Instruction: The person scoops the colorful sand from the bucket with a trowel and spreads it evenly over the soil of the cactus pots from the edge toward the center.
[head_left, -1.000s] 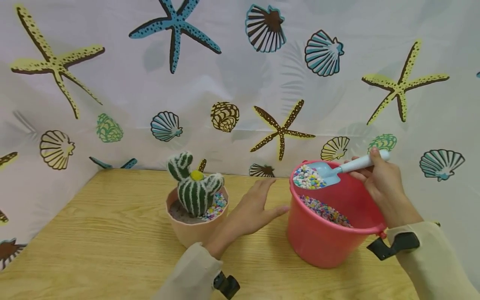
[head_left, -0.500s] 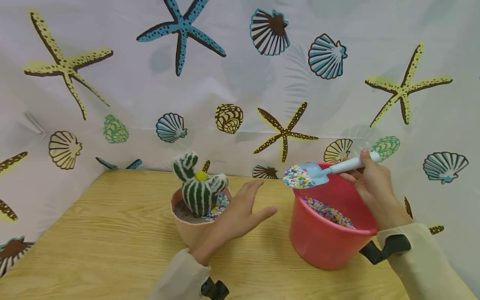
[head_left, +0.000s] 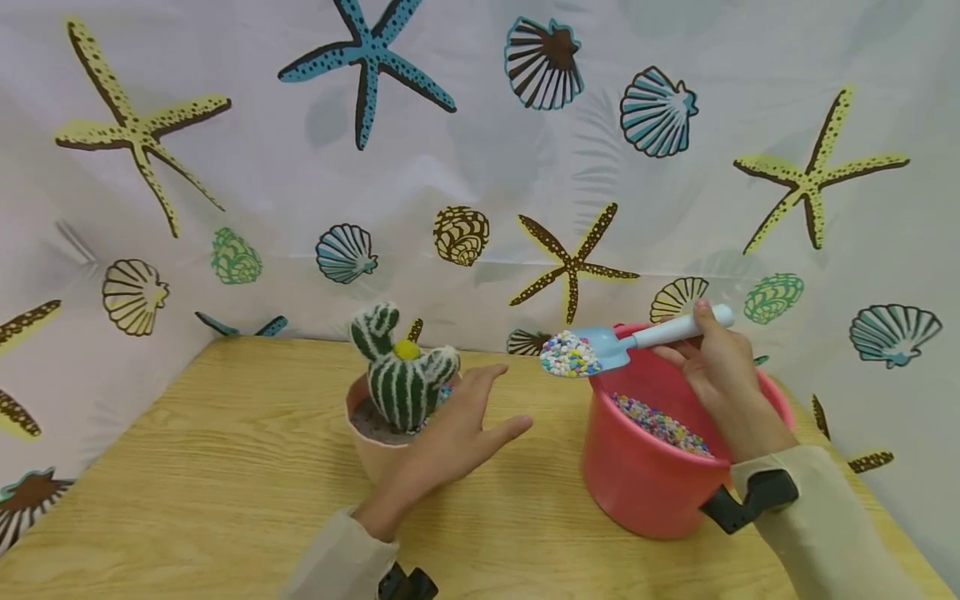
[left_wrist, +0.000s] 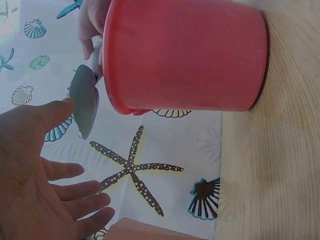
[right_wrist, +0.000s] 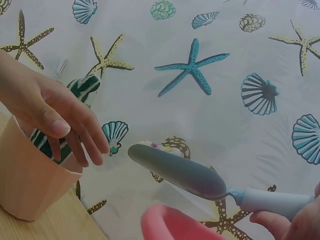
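My right hand grips the white handle of a light blue trowel. Multicoloured pebbles heap its blade, which juts past the left rim of a red bucket. More pebbles lie inside the bucket. My left hand, fingers spread and holding nothing, hovers by the right side of a peach flower pot. A green knitted cactus with a yellow flower stands in dark soil there; some pebbles show at its right, partly hidden by the hand. In the right wrist view the trowel tip points toward the left hand.
Pot and bucket stand apart on a wooden table. A white cloth printed with starfish and shells hangs behind the table and along its sides.
The right hand has carried the loaded trowel leftward, from above the bucket's opening to beyond its left rim. The left hand has drawn slightly left, covering more of the pot.
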